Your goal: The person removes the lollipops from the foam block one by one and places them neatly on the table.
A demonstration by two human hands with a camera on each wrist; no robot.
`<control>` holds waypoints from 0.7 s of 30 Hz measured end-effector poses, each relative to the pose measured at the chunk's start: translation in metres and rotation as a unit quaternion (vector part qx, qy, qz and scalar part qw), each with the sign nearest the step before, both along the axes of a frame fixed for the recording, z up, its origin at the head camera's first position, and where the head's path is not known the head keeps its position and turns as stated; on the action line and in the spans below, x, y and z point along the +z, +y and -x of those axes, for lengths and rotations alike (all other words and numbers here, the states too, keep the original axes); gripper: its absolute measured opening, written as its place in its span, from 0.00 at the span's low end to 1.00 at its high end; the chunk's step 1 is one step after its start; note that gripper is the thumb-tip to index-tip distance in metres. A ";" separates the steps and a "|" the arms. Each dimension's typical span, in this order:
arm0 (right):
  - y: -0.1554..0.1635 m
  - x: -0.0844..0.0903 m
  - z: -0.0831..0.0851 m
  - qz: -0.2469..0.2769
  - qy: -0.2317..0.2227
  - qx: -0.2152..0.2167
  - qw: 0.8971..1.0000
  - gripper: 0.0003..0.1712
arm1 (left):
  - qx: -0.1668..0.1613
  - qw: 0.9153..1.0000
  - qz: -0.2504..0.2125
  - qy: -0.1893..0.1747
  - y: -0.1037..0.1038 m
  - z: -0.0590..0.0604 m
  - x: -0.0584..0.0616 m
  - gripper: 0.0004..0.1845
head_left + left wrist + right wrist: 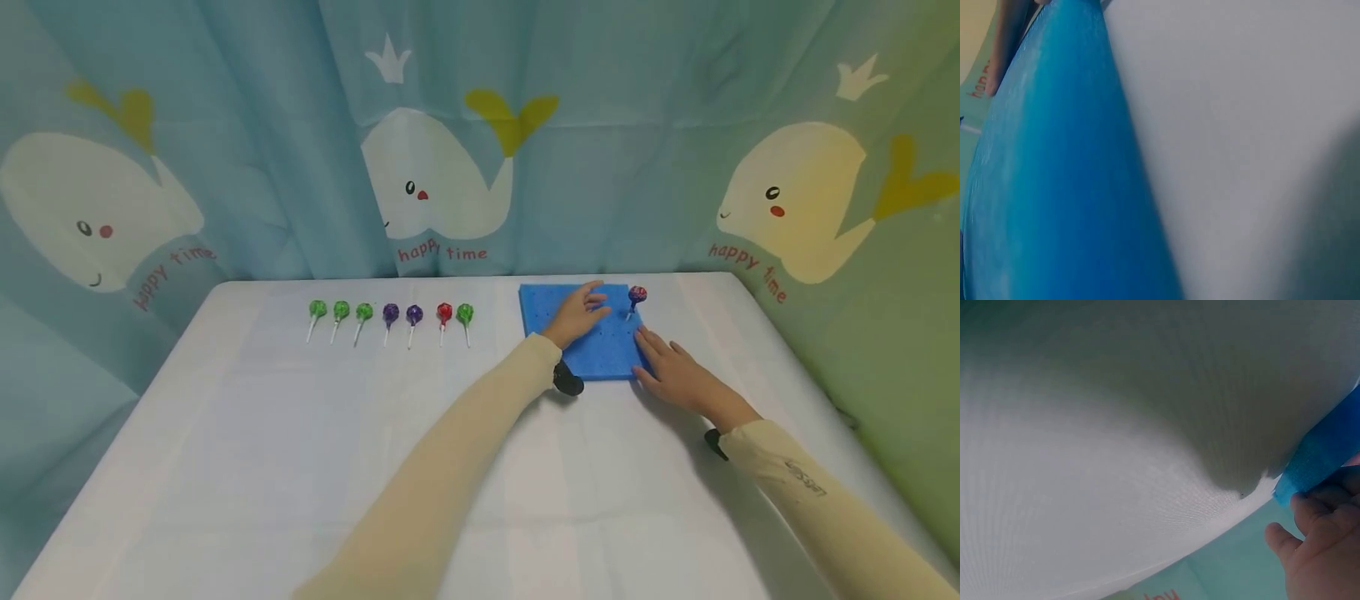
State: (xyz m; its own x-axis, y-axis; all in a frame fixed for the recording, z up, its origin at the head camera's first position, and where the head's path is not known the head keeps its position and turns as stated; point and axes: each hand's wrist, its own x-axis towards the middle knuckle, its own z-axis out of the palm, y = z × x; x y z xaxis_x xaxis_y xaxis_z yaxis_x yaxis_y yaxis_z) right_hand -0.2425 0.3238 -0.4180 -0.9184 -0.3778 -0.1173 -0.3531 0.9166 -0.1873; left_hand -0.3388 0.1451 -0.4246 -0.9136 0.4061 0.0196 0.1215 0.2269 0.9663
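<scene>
Your left hand (581, 312) lies flat, fingers spread, on the foam (600, 354) at the table's (300, 433) 1 o'clock; your right hand (675, 371) lies flat and relaxed at its right edge. Keep both pressing so it can't slide. One lolly (637, 295) stands at its far corner, so stay clear of it. Loads of open room at 9 o'clock; the table edge is closer at 3.

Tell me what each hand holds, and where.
Neither grips anything: left hand rests flat on the blue foam board; right hand touches its right edge.
</scene>
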 end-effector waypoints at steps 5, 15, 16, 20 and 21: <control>0.002 0.000 -0.004 0.000 0.006 -0.001 1.000 0.38 | 0.000 1.000 0.002 -0.005 0.015 -0.002 -0.002 0.29; 0.003 -0.001 0.000 0.004 0.016 0.010 1.000 0.38 | -0.014 1.000 0.010 -0.022 0.028 0.002 0.004 0.24; 0.003 -0.002 0.000 0.005 0.016 0.011 1.000 0.38 | -0.018 1.000 0.009 -0.023 0.028 0.002 0.004 0.24; 0.001 -0.003 0.000 0.005 0.022 0.011 1.000 0.37 | -0.029 0.999 0.015 -0.023 0.030 0.005 0.004 0.22; 0.001 -0.002 0.000 0.005 0.020 0.009 1.000 0.37 | -0.032 0.999 0.019 -0.022 0.031 0.006 0.004 0.21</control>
State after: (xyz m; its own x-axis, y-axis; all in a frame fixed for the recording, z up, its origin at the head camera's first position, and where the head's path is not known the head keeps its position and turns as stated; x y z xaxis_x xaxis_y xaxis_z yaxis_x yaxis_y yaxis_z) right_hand -0.2421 0.3250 -0.4204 -0.9157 -0.3945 -0.0762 -0.3762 0.9084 -0.1825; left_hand -0.3449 0.1756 -0.4210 -0.8858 0.4626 -0.0365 0.0943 0.2563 0.9620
